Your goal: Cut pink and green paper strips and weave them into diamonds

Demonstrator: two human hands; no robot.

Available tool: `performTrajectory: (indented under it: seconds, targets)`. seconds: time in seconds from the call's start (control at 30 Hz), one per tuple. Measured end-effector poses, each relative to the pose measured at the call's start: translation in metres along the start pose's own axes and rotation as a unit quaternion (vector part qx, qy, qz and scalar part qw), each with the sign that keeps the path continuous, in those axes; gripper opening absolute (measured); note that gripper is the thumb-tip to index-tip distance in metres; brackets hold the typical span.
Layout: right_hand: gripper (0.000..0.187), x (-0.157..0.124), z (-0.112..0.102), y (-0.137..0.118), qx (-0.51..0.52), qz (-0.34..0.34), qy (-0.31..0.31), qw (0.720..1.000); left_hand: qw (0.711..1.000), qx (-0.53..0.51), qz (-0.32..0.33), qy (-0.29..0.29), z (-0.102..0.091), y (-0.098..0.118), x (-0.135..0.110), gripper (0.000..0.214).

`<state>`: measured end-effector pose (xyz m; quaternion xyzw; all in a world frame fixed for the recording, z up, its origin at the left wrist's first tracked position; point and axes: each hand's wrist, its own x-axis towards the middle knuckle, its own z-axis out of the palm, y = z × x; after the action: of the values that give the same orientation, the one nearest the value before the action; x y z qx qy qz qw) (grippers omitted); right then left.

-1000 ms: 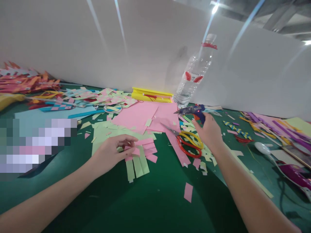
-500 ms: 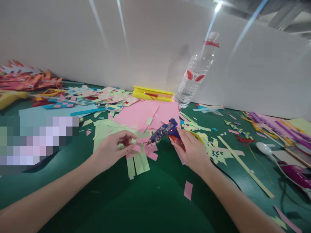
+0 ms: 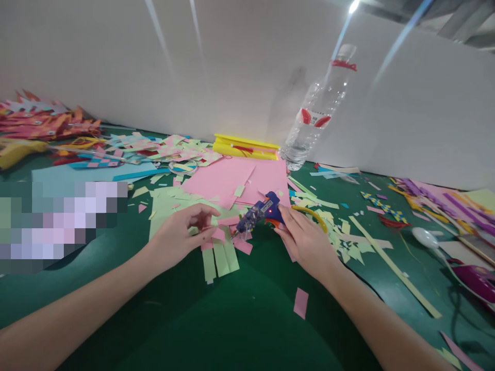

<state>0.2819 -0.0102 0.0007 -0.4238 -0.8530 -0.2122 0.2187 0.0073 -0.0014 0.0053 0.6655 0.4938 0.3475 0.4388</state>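
Head view: the right hand [image 3: 305,238] clamps the glue gun [image 3: 260,213] by its handle, nozzle toward nine o'clock at the paper strips [image 3: 221,253]. These look flimsy, and the left hand [image 3: 181,234] pinches their top edge.

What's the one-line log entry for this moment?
left hand: pinches paper strips | right hand: holds glue gun, nozzle at strips

Left hand [image 3: 181,234], right hand [image 3: 305,241], both seemingly bare
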Motion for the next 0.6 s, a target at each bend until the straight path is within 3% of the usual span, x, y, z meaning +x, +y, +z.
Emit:
performTrajectory:
  seconds: [0.6]
  targets:
    - [0.036,-0.0028,0.0042,0.0027,-0.04,-0.013,-0.007,0.999,0.999,0.032,0.002,0.022,0.0021,-0.0013,0.0001,0.031]
